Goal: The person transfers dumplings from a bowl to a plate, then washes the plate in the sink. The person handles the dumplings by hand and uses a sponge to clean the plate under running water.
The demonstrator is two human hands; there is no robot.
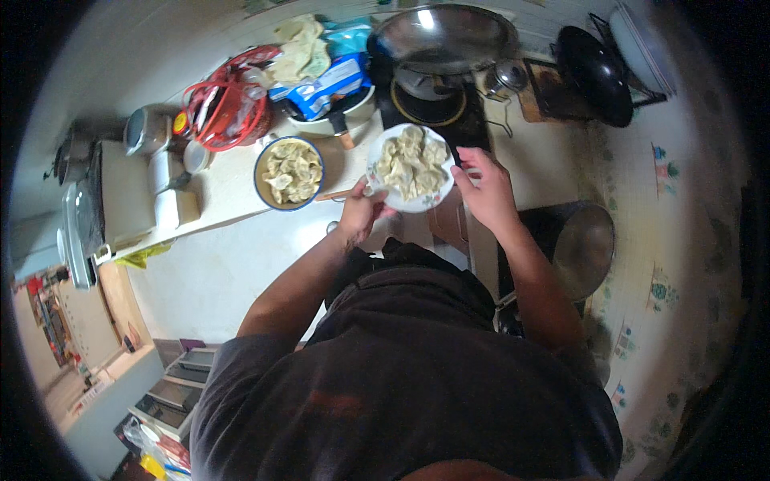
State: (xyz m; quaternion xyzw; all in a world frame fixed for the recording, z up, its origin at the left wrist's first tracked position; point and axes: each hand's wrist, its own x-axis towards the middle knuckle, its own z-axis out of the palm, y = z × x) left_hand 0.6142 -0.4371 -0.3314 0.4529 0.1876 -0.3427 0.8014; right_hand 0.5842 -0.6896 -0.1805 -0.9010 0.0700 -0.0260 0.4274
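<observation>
A white plate with a floral rim carries several pale dumplings. My left hand grips the plate at its lower left edge, with part of the fingers hidden beneath it. At the plate's right side is my right hand, fingers apart and the thumb tip at the rim; whether it touches is not clear. To the left, a blue-rimmed bowl full of dumplings stands on the counter. A thin wooden stick shows beside my left hand; I cannot tell if it is held.
Beyond the plate, a large metal wok sits over the black stove. A red basket and a pot with a blue package line the counter. At right stands another wok.
</observation>
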